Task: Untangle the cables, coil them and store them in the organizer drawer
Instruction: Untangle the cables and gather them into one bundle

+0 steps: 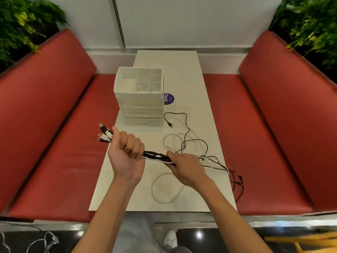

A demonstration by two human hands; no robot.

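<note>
The left hand clenches the cables near the plugs; the right hand grasps them alongside. The right hand should slide outward slowly, freeing 1 strand per pass.

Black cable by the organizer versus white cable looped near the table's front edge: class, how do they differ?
The black cable wanders in loose bends; the white cable forms one round loop. The black cable shows a plug end beside the organizer; the white cable's loop shows no end. Both lie on the table.
</note>
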